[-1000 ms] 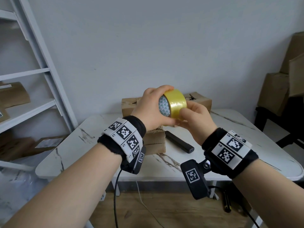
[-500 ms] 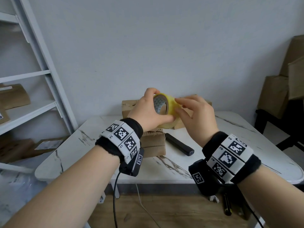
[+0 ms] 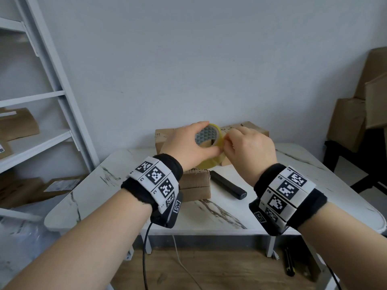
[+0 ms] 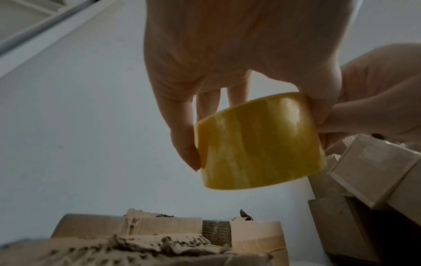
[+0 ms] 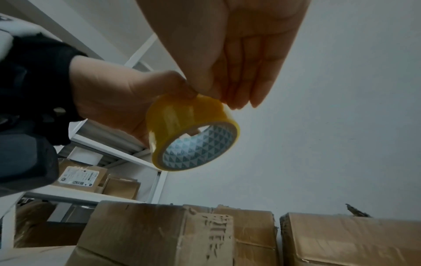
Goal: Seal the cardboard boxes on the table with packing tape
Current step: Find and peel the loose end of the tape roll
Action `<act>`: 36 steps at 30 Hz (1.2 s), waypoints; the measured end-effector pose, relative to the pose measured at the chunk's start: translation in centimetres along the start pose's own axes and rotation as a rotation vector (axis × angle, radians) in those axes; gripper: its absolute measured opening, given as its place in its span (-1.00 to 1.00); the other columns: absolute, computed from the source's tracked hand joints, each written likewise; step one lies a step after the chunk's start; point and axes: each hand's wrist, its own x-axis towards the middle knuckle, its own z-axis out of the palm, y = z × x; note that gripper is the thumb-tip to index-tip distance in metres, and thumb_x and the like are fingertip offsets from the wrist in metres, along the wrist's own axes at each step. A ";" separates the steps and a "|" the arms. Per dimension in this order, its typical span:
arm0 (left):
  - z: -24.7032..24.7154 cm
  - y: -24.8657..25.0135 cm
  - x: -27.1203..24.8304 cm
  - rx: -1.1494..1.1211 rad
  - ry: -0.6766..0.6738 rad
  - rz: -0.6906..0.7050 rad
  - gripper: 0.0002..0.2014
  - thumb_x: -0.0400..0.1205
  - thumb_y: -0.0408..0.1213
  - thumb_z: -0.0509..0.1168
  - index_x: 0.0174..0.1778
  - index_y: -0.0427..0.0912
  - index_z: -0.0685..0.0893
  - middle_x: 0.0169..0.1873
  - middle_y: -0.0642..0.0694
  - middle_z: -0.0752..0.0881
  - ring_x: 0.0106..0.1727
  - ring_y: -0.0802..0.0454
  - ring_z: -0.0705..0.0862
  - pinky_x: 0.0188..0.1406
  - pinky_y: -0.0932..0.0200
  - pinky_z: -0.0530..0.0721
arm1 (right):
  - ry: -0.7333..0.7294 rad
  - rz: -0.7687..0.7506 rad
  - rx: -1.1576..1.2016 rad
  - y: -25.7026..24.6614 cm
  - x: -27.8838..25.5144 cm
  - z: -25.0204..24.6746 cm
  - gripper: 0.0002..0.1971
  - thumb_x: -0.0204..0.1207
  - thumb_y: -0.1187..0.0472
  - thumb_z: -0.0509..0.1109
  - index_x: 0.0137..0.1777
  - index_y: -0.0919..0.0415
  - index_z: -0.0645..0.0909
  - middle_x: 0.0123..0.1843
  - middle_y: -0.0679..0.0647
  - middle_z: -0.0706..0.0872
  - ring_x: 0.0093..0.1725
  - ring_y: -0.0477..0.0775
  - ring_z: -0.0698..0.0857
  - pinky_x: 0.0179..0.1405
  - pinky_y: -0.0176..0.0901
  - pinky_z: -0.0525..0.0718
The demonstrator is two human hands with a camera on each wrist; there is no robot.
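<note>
Both hands have dropped lower since the earlier frames, and the roll now shows its patterned core. Unsealed cardboard boxes (image 3: 194, 183) wait on the marble table (image 3: 314, 185), beside a black utility knife (image 3: 228, 185). Left hand (image 3: 186, 145) grips the yellow packing tape roll (image 4: 259, 142) in the air above them. Right hand (image 3: 251, 149) pinches at the rim, probably hunting the tape's end. Risk: the thin film could split into a sliver or restick if it is picked at an angle.

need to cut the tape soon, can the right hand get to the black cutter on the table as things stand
Probably yes. The black cutter lies bare on the table, just below the right hand, nothing across it. But that hand's fingers are busy at the tape roll.
</note>
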 end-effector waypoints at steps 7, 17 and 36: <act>0.4 -0.1 0.1 -0.064 -0.017 -0.010 -0.64 0.35 0.05 0.51 -0.18 -0.01 0.49 0.03 0.02 0.66 0.02 0.00 0.62 0.00 0.01 0.67 | 0.026 -0.078 0.170 1.0 -0.2 -0.3 -0.75 0.34 0.18 0.17 -0.46 0.24 0.58 -0.52 0.07 0.58 -0.55 0.16 0.57 -0.63 -0.30 0.34; 0.5 -0.1 0.4 0.039 -0.120 -0.006 -0.84 0.39 0.07 0.49 -0.30 0.32 0.60 0.46 -0.23 0.42 0.51 -0.13 0.36 0.48 0.00 0.35 | -0.043 -0.098 0.132 1.3 0.0 0.1 -0.71 0.36 0.17 0.10 -0.44 0.24 0.57 -0.51 0.09 0.61 -0.57 0.18 0.60 -0.58 -0.32 0.21; 0.1 -0.5 0.9 -0.293 -0.194 -0.021 -0.83 0.63 -0.19 0.31 0.01 -0.20 0.68 -0.24 0.00 0.65 -0.23 0.13 0.60 -0.24 0.27 0.55 | -0.135 0.324 0.816 2.3 0.0 -0.2 -0.92 0.49 0.33 0.44 -0.05 0.17 0.65 -0.20 0.04 0.72 -0.14 0.04 0.71 -0.12 -0.48 0.59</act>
